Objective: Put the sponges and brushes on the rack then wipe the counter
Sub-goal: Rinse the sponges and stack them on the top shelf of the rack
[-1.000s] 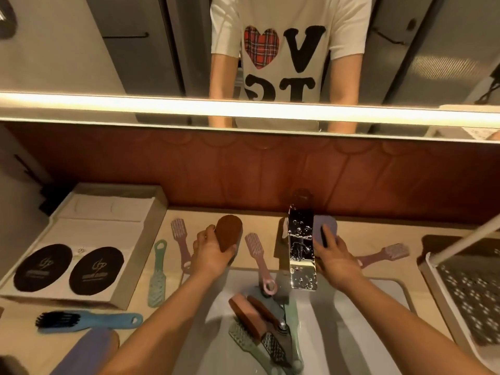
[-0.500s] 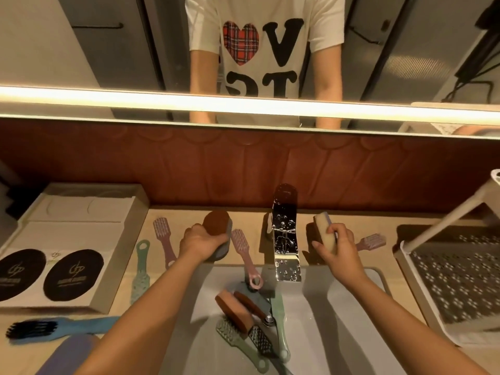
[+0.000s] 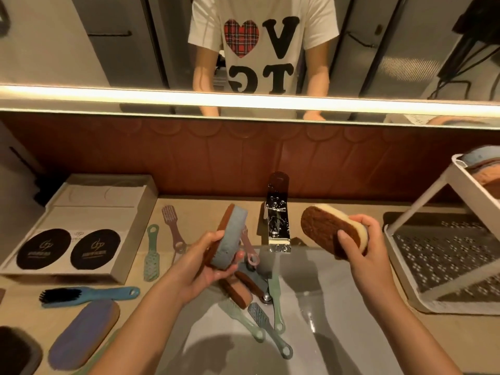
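Blue-and-brown oval sponge (image 3: 232,236): gripping it on edge with the left hand (image 3: 205,269). Cream-and-brown oval sponge (image 3: 324,228): gripping it with the right hand (image 3: 362,247), near the white perforated rack (image 3: 446,255).

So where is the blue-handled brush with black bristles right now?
Head view, left side: the blue-handled brush lies flat on the counter, between the open box behind it and the purple sponge in front of it.

Blue-and-brown sponge (image 3: 230,236), cream-and-dark-brown sponge (image 3: 331,232), white perforated rack (image 3: 446,253), teal brush (image 3: 102,293) with black bristles, purple sponge (image 3: 84,331)
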`<state>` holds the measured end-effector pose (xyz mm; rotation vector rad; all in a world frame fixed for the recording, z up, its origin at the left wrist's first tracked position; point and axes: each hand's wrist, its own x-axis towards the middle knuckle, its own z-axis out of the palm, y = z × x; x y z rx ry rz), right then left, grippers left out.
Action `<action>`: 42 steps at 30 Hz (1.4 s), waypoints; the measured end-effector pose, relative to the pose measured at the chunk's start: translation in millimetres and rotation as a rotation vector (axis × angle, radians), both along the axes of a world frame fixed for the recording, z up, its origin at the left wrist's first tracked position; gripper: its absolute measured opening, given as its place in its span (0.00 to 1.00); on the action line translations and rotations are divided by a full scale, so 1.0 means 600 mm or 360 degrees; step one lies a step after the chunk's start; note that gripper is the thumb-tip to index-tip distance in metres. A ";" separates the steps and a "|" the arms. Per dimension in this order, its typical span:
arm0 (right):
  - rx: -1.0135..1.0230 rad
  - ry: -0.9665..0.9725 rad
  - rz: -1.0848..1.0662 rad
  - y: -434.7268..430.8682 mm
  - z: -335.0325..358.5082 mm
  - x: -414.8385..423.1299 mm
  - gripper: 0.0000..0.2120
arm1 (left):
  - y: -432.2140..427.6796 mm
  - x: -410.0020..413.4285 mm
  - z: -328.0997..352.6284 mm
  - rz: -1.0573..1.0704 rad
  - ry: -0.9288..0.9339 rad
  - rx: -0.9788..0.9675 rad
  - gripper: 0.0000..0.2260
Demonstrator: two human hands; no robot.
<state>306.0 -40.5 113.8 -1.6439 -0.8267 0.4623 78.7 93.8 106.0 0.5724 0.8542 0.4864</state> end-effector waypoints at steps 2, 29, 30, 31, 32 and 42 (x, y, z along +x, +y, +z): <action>0.0022 0.0048 0.0022 -0.011 0.005 -0.018 0.13 | -0.024 -0.008 -0.004 -0.0038 0.0053 0.0084 0.22; 0.0032 0.0753 0.0129 0.000 0.013 -0.141 0.06 | -0.128 0.009 -0.002 -0.0325 -0.0272 0.0146 0.18; 0.0031 0.0754 0.0146 0.002 0.013 -0.145 0.07 | -0.130 0.010 -0.001 -0.0319 -0.0288 0.0132 0.18; 0.0028 0.0752 0.0163 0.004 0.011 -0.147 0.08 | -0.130 0.012 -0.001 -0.0321 -0.0292 0.0106 0.18; 0.0028 0.0743 0.0172 0.005 0.010 -0.150 0.08 | -0.130 0.013 -0.001 -0.0324 -0.0294 0.0078 0.18; 0.0040 0.0315 -0.0026 0.015 -0.007 -0.156 0.20 | -0.145 0.018 0.008 -0.0260 -0.0390 -0.0076 0.27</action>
